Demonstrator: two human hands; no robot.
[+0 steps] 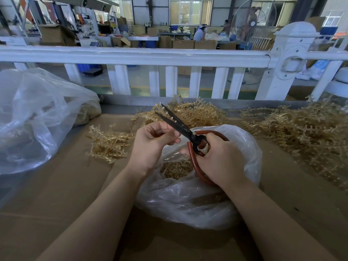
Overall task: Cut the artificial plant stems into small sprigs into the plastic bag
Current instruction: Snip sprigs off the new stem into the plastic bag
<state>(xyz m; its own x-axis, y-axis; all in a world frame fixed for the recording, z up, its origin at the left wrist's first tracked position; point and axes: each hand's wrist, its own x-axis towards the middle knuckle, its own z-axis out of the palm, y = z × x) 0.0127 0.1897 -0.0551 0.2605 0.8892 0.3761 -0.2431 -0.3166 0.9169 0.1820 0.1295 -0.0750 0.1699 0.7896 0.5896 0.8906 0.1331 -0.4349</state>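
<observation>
The right hand (216, 159) grips the red-sleeved handles of the scissors (180, 127) directly over the open bag (188, 194), blades parted and pointing up and away, so that, I judge, whatever is snipped drops straight in. The left hand (152, 142) is curled just left of the blades, fingertips pinched as if feeding a short stem piece into them; the piece itself is too small and too covered by the fingers to make out. Inside the bag's mouth lies a heap of cut sprigs (177, 169), partly veiled by film. Uncut stems (188, 113) are piled behind the bag, more (109, 144) to its left and a large mound (305, 132) to its right, all within reach on the cardboard surface (75, 185). Far left of the bag, a second, larger bag (37, 113) is cut off by the frame; its contents are hazy.
</observation>
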